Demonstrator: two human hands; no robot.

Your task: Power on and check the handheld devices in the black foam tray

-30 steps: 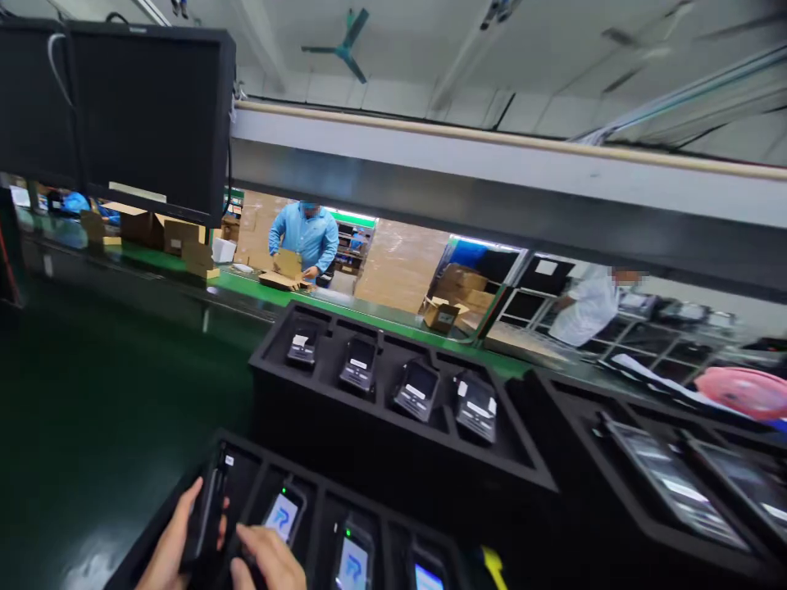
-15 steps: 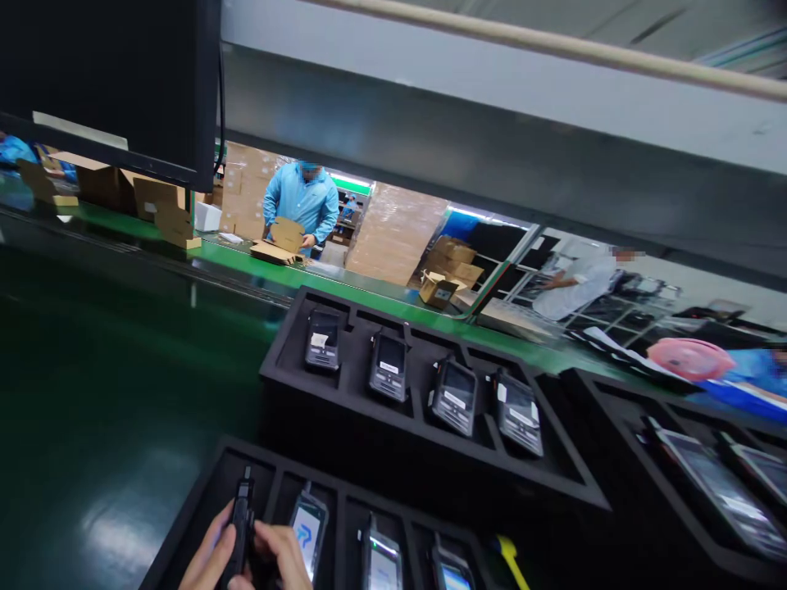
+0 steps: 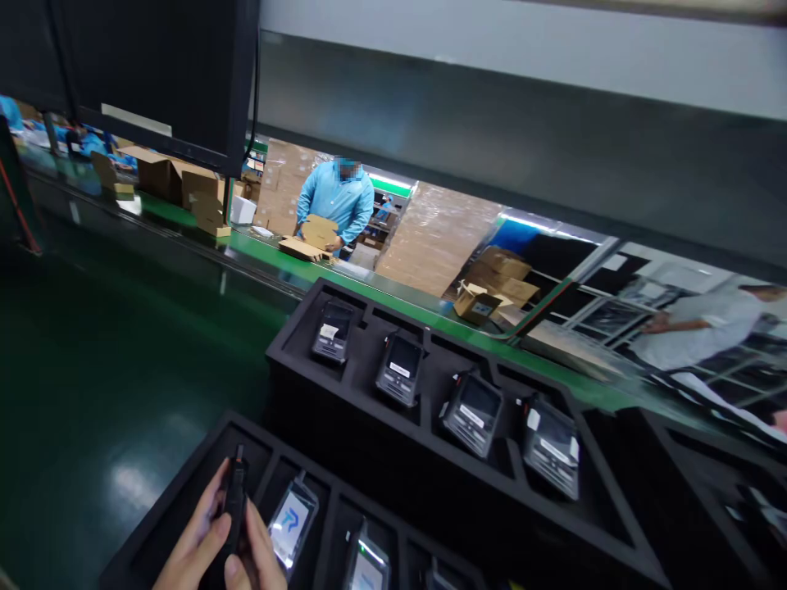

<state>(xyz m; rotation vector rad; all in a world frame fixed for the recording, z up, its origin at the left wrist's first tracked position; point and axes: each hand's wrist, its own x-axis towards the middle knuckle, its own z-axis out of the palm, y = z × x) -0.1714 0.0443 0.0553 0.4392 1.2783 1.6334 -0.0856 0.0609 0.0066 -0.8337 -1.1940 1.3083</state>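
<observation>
Black handset upright, edge-on, pinched between left hand and right hand fingers, above foam tray.

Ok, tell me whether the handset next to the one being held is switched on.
On. The handset beside the hands' device shows a lit screen with a blue logo.

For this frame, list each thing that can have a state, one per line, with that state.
left hand: closed around the black handheld device, which is held edge-on above the near foam tray.
right hand: fingers on the same device.
lit device: seated in its slot, screen on.
far foam tray: four devices in slots, screens dark.
monitor: screen dark.
cardboard box: flaps open.
</observation>
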